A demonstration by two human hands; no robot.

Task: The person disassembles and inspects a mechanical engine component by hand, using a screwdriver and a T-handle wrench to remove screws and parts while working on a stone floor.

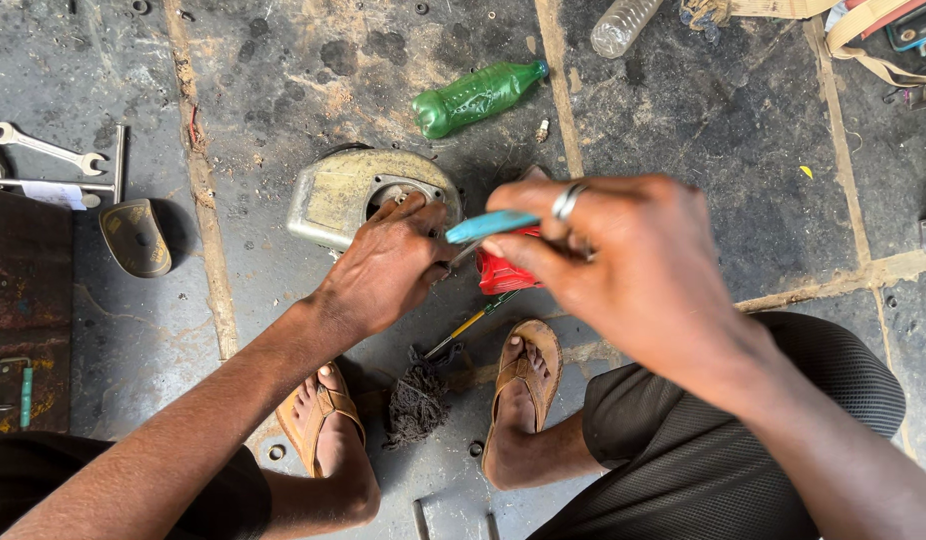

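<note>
Blue-handled tool (490, 226) gripped by right hand (623, 270); left hand (388, 265) clasps something hidden (red part (503, 272) half covered).

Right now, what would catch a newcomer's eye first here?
Two bare hands meet at the centre: the right hand grips a blue-handled tool over a red plastic part, while the left hand rests on a worn, yellowish metal housing. Behind them a crumpled green plastic bottle lies on the grimy concrete floor.
</note>
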